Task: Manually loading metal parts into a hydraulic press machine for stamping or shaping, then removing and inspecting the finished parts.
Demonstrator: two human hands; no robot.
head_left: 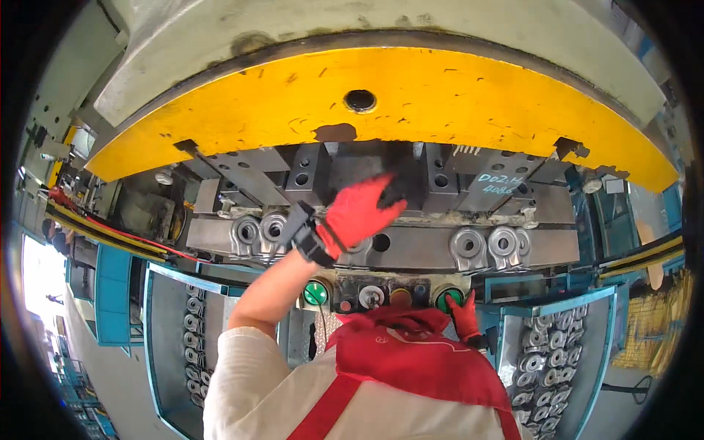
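Observation:
My left hand [358, 214], in a red glove with dark fingertips, reaches over the steel ledge [414, 246] towards the dark gap between the die blocks [304, 176]. Its thumb and fingers are apart, with no part visible between them. Partly hidden under that hand lies a ring-shaped metal part [359, 254]. My right hand [463, 317], also red-gloved, is at the green push button [449, 298] on the right of the control panel, fingers spread and seemingly touching its edge. More ringed metal parts rest on the ledge, at left [246, 232] and at right [468, 248].
A wide yellow press beam [440, 92] hangs above the die. The panel holds a second green button [315, 293] and a grey knob [371, 296]. Blue-framed bins of metal parts stand at left [149, 330] and right [610, 337]. A yellow-black bar [110, 236] runs along the left.

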